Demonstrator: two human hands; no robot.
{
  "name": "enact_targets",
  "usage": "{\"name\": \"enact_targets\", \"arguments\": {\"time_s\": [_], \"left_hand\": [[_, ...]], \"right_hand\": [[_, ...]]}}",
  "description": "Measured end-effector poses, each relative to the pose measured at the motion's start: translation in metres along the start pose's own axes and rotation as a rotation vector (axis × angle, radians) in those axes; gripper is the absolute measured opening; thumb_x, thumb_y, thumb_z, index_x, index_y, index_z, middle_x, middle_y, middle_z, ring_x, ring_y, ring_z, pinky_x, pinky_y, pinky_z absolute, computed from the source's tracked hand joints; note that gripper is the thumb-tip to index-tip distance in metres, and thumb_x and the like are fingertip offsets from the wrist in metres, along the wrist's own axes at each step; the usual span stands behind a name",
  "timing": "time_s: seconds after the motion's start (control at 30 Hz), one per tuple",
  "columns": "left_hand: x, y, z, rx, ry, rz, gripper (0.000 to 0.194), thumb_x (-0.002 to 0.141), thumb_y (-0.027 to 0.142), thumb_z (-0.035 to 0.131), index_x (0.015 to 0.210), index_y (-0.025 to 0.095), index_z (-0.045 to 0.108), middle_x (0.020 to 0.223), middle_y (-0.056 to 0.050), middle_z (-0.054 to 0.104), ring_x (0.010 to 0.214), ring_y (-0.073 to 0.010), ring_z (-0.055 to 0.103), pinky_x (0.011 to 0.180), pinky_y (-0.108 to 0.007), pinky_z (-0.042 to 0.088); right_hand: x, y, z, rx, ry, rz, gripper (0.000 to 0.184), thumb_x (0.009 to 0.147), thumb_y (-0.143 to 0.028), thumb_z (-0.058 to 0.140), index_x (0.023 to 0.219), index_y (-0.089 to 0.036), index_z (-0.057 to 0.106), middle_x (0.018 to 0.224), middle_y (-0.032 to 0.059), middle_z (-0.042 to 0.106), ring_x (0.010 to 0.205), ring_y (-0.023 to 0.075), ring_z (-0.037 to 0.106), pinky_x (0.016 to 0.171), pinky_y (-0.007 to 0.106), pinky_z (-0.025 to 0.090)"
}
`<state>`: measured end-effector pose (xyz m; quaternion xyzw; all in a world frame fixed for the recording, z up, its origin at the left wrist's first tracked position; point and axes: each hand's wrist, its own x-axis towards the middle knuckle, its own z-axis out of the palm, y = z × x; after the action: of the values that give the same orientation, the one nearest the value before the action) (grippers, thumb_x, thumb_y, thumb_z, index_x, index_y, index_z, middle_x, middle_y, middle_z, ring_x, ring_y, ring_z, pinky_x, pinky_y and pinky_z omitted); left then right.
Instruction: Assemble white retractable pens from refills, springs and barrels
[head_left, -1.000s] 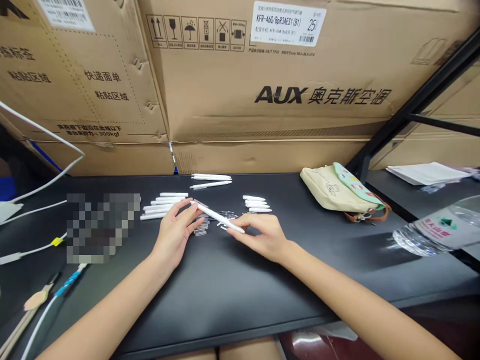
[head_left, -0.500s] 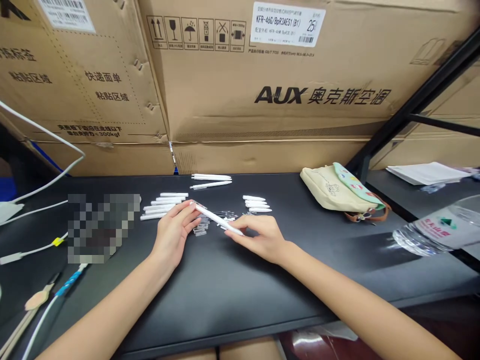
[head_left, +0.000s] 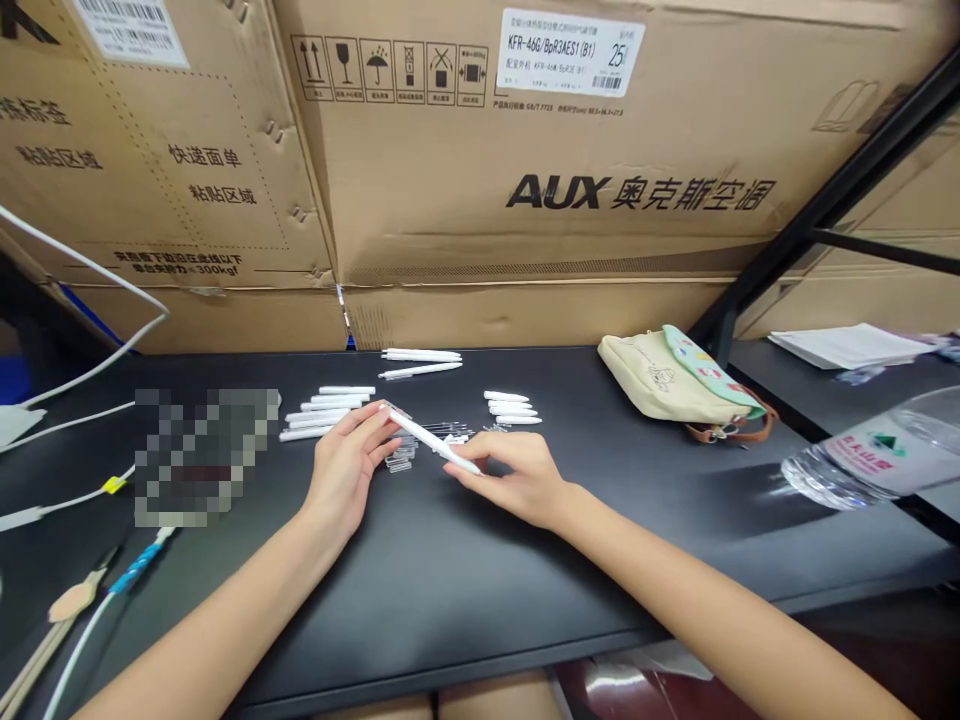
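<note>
- L hand [head_left: 346, 470]: fingers pressed together, tips on upper end of white plastic pen [head_left: 431, 441].
- R hand [head_left: 517, 480]: thumb & index pinched its lower end.
- Pen slanted between hands above black bench [head_left: 450, 570], good steady hold.
- Clear plastic bits [head_left: 401, 458] just below; glossy white barrels [head_left: 510, 408] in tidy row nearby.

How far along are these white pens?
It looks fairly early. Done: a few whole-looking white pens lie together near the cardboard boxes. In hand: one white pen sits between the left hand and right hand. Left: a row of white pen barrels, a shorter row of white pieces and small clear parts lie loose on the black desk.
</note>
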<state>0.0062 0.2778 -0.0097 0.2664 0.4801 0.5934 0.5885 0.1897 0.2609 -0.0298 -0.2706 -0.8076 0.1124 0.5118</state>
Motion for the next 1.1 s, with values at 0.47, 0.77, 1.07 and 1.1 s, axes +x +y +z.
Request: {"name": "enact_targets", "arguments": {"time_s": [0.47,0.77,1.07,1.1], "left_hand": [[-0.0007,0.0001,0.0010,0.021,-0.011,0.026,0.025,0.060,0.020,0.076,0.082,0.012,0.067,0.084,-0.005,0.068,0.079,-0.0154,0.063,0.064,-0.022,0.049],[-0.0018,0.0012,0.0000,0.018,-0.009,0.027,0.026,0.060,0.020,0.076,0.082,0.012,0.066,0.084,-0.006,0.068,0.079,-0.0154,0.063,0.063,-0.021,0.049],[-0.0028,0.0029,0.0023,0.014,-0.016,0.036,0.031,0.064,0.020,0.074,0.091,0.016,0.060,0.084,-0.004,0.067,0.079,-0.0162,0.064,0.062,-0.022,0.049],[-0.0031,0.0036,0.0026,0.013,-0.009,0.034,0.030,0.064,0.019,0.074,0.090,0.016,0.060,0.083,-0.004,0.066,0.079,-0.0163,0.064,0.062,-0.023,0.049]], "right_hand": [[-0.0004,-0.0001,-0.0009,0.002,-0.007,0.009,0.007,0.082,-0.022,0.060,0.081,-0.017,0.065,0.064,0.0008,0.067,0.048,0.0086,0.055,0.050,0.020,0.047],[-0.0004,0.0000,-0.0015,-0.014,-0.013,0.023,0.009,0.082,-0.024,0.060,0.080,-0.017,0.065,0.065,0.0015,0.067,0.048,0.0091,0.055,0.050,0.021,0.048],[-0.0010,0.0015,-0.0006,-0.008,0.002,0.041,0.008,0.082,-0.023,0.060,0.083,-0.017,0.066,0.068,0.0013,0.068,0.049,0.0090,0.056,0.051,0.021,0.048],[-0.0006,0.0015,-0.0006,-0.012,0.005,0.050,0.007,0.082,-0.022,0.060,0.082,-0.017,0.065,0.068,0.0012,0.068,0.049,0.0090,0.056,0.051,0.021,0.048]]}}
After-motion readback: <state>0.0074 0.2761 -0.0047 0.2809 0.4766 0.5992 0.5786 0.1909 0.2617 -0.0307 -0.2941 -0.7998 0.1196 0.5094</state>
